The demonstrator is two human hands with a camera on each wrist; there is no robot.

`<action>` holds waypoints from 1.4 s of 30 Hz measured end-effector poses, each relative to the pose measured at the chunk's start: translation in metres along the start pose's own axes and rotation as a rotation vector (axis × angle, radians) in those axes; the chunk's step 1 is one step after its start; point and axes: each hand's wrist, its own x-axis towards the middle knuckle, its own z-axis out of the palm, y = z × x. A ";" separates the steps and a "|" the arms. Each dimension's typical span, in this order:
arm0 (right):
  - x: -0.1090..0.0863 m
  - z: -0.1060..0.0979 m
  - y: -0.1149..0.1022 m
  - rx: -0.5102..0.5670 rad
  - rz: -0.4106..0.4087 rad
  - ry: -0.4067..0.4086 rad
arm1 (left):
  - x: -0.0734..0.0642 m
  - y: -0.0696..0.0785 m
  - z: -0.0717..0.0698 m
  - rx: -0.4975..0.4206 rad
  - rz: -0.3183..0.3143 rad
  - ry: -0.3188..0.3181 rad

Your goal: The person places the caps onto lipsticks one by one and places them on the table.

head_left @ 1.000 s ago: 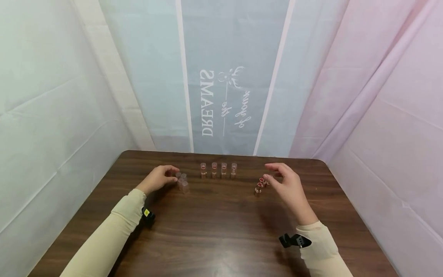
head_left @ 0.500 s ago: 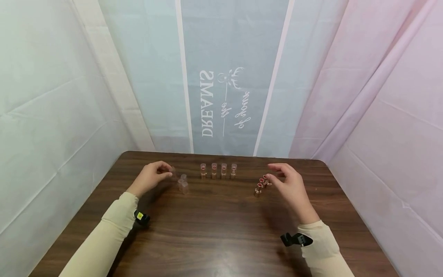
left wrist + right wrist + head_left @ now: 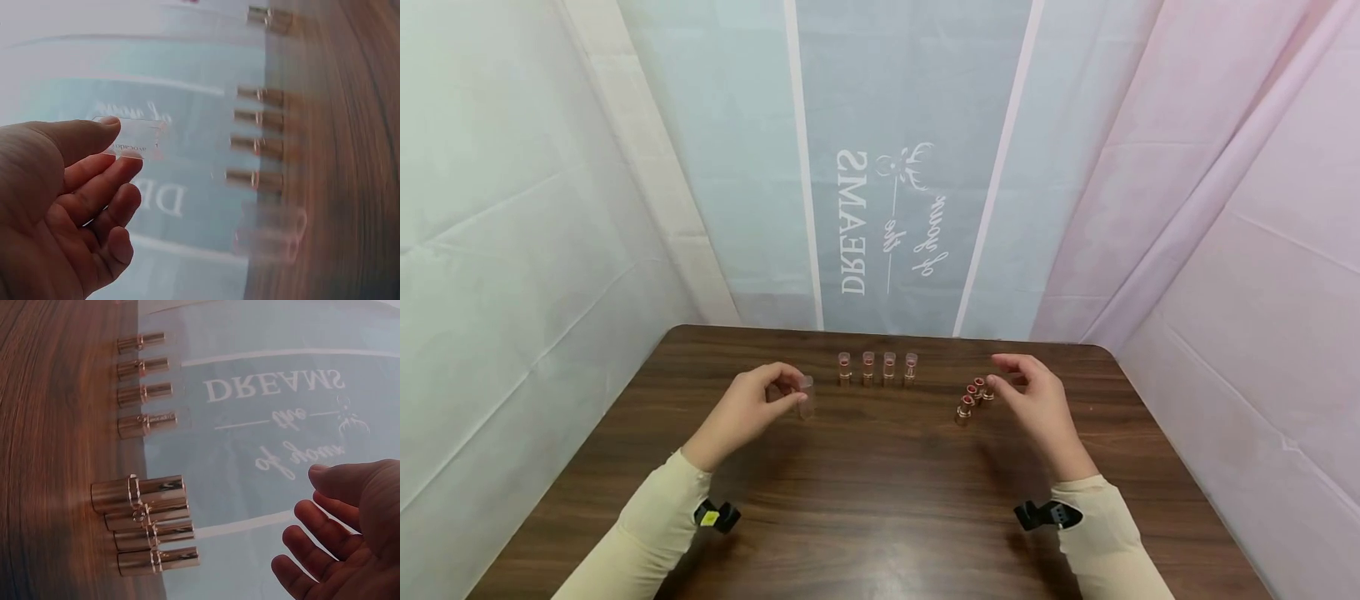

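Your left fingers (image 3: 129, 166) pinched a cap (image 3: 140, 134) high, likely leaving its lower end free; your relaxed right fingers (image 3: 317, 524) gripped nothing, near lipsticks (image 3: 165, 511) towards the bench's (image 3: 880, 483) far edge.

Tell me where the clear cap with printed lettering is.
In the left wrist view, the clear cap is left of centre, pinched in the left hand, with the lipsticks to its right.

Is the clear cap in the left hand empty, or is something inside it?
It looks empty: in the left wrist view, the clear cap pinched by the left hand is see-through, with nothing visible inside.
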 end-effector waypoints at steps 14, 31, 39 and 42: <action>0.012 -0.015 0.044 -0.042 0.096 -0.106 | -0.011 0.020 0.010 -0.025 0.058 0.014; 0.039 0.020 0.109 0.077 0.180 -0.507 | -0.011 0.017 0.010 -0.012 0.075 0.007; 0.040 0.026 0.111 -0.018 0.189 -0.467 | -0.009 0.016 0.011 -0.012 0.088 -0.012; 0.040 0.028 0.112 -0.067 0.185 -0.439 | -0.009 0.016 0.012 -0.009 0.087 -0.012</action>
